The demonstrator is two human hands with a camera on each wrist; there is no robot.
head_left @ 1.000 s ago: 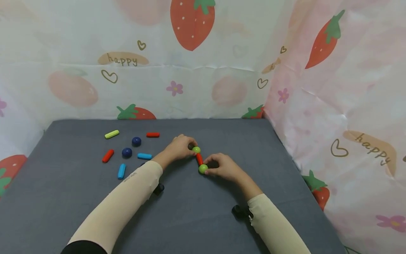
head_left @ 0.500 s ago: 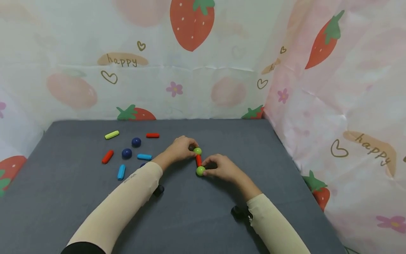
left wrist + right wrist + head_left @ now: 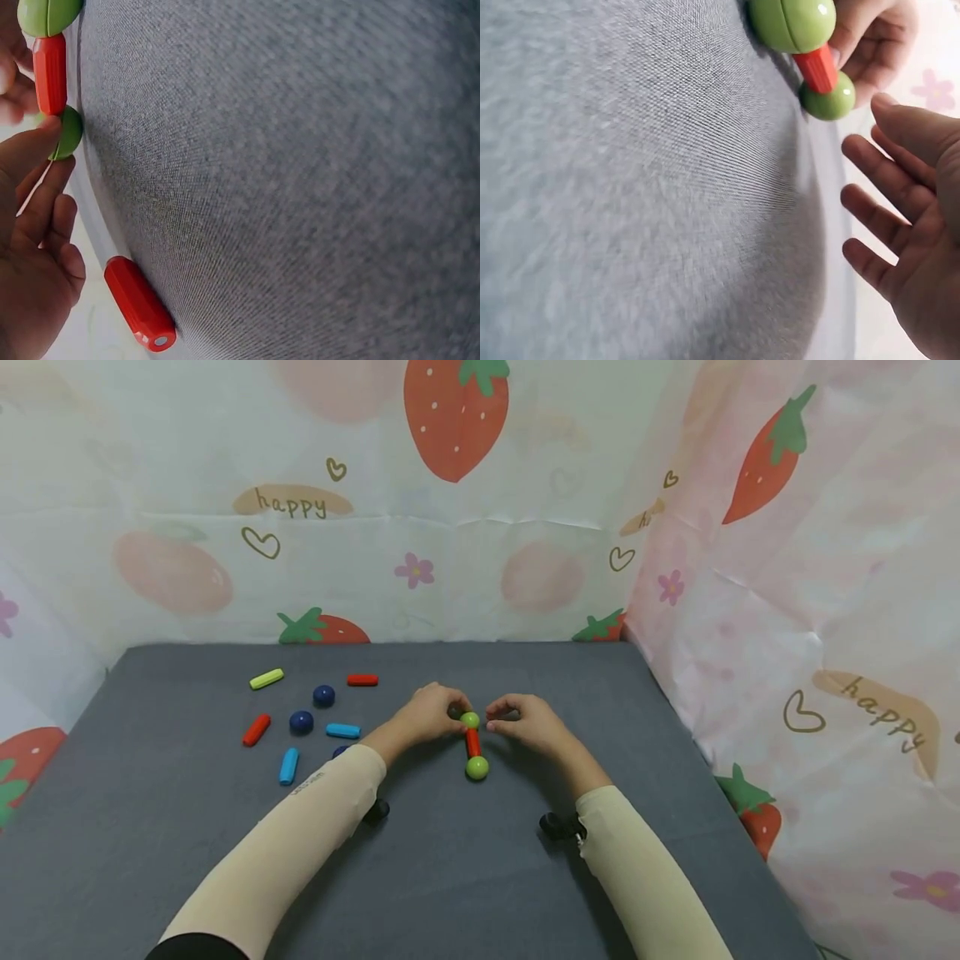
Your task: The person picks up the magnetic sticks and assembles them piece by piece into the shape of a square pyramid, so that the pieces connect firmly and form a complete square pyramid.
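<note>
A red stick (image 3: 473, 743) joins two light green balls in a line on the grey cloth. My left hand (image 3: 431, 714) pinches the far green ball (image 3: 470, 720) between thumb and fingers, as the left wrist view shows at the green ball (image 3: 69, 133). Nothing holds the near green ball (image 3: 477, 767). Just right of the far ball hovers my right hand (image 3: 534, 725), apart from the pieces. In the right wrist view the right hand's spread, relaxed fingers (image 3: 874, 214) have nothing between them.
Left of the hands lie a yellow-green stick (image 3: 266, 679), red sticks (image 3: 363, 680), light blue sticks (image 3: 343, 730) and dark blue balls (image 3: 324, 696). Another dark blue ball (image 3: 341, 751) is partly hidden by the left forearm. A strawberry-printed curtain (image 3: 450, 568) stands behind the table.
My right hand has let go of the near green ball and moved away, up beside the far ball. The joined piece has shifted slightly; my left hand keeps its pinch.
</note>
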